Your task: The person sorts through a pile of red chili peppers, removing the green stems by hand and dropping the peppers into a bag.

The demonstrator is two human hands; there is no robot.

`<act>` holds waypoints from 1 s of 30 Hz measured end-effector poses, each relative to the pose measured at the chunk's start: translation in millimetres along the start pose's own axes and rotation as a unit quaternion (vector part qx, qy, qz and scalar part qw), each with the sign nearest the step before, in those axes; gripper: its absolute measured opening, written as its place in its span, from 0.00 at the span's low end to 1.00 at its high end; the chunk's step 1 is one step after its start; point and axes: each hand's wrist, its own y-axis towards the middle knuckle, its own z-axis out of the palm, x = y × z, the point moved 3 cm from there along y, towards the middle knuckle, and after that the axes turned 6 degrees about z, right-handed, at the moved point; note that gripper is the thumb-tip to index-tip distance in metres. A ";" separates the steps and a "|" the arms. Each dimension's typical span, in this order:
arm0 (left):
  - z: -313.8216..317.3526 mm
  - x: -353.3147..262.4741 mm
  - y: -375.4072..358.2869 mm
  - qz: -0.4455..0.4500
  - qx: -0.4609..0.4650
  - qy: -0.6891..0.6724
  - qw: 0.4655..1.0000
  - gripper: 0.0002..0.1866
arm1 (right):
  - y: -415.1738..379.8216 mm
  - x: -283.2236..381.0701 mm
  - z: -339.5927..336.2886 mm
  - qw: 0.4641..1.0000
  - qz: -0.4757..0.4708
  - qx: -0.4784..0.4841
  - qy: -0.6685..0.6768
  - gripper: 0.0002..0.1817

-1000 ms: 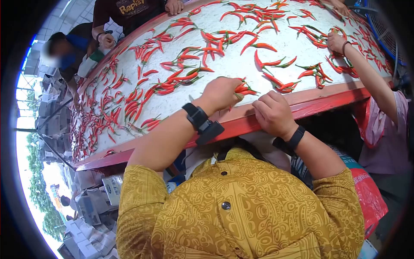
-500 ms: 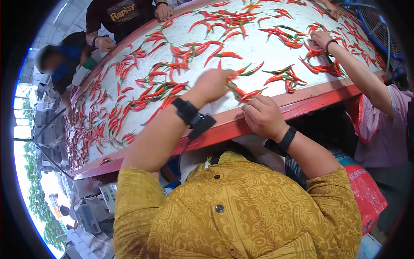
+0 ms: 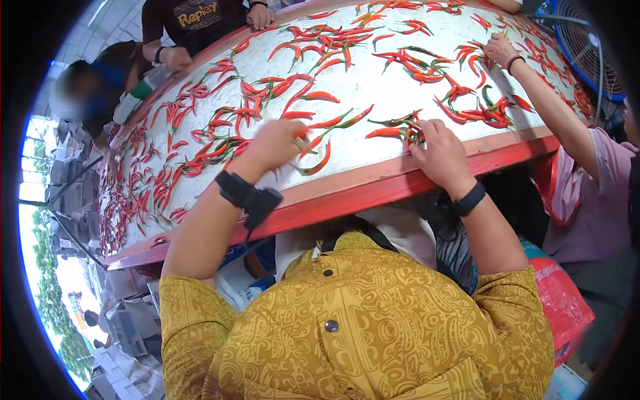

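Observation:
My left hand (image 3: 270,148), slightly blurred and with a dark band at the wrist, is over the near left part of the white tabletop (image 3: 373,83). Its fingers are closed around a red chili pepper (image 3: 301,133). Just right of it lie several loose red chili peppers with green stems, one of them a curved red chili pepper (image 3: 317,162). By the near edge, my right hand (image 3: 443,152), wearing a black wristband, has its fingers curled onto a small bunch of chili peppers (image 3: 393,133). Those fingers partly hide the bunch.
A red rim (image 3: 347,203) edges the tabletop, and chili peppers lie scattered across it. At right a co-worker's hand (image 3: 501,51) reaches into a pile. Another person's hand (image 3: 260,16) rests on the far edge. A blue-framed fan (image 3: 583,50) stands at far right.
My left hand has moved left, away from my right hand, with a red chili pepper in its fingers. My right hand has shifted right onto the small bunch. The view has turned slightly.

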 end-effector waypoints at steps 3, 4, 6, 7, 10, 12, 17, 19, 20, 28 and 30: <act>31.8 -44.0 -2.1 0.007 0.153 0.024 0.988 0.11 | 10.8 -9.3 18.6 0.989 0.021 0.116 0.095 0.20; 40.3 -40.3 -2.4 -0.031 0.120 0.005 0.992 0.10 | 15.4 -1.0 19.7 0.976 -0.024 0.152 0.154 0.21; 39.9 -19.7 -0.6 -0.064 0.078 0.064 0.993 0.10 | 20.9 10.4 21.9 0.950 -0.092 0.180 0.238 0.23; 28.5 -12.1 1.6 -0.093 0.042 0.121 0.987 0.10 | 19.0 13.6 21.7 0.942 -0.113 0.174 0.264 0.24; -3.4 -6.6 11.1 -0.164 0.001 0.134 0.977 0.11 | 17.4 -1.3 5.3 0.954 -0.106 0.151 0.236 0.23; -10.3 -15.0 27.1 -0.164 -0.020 0.125 0.978 0.11 | 11.3 -22.6 -3.5 0.974 -0.121 0.087 0.172 0.21; 22.2 -23.4 87.1 -0.159 -0.093 0.066 0.981 0.14 | -11.1 -65.9 -25.3 0.988 -0.121 0.047 0.082 0.17; 32.1 4.2 90.7 -0.193 -0.080 0.100 0.973 0.14 | -20.8 -82.4 -24.2 0.990 -0.112 0.063 0.059 0.16; 34.4 22.3 90.7 -0.224 -0.067 0.131 0.963 0.13 | -21.6 -85.0 -27.5 0.990 -0.116 0.031 0.074 0.14; -2.6 52.7 164.9 -0.229 -0.134 0.187 0.946 0.10 | -18.0 -115.5 -39.3 0.989 -0.136 0.030 0.052 0.13; 5.0 54.8 189.7 -0.212 -0.166 0.190 0.944 0.10 | -16.8 -125.7 -43.6 0.990 -0.122 0.040 0.053 0.13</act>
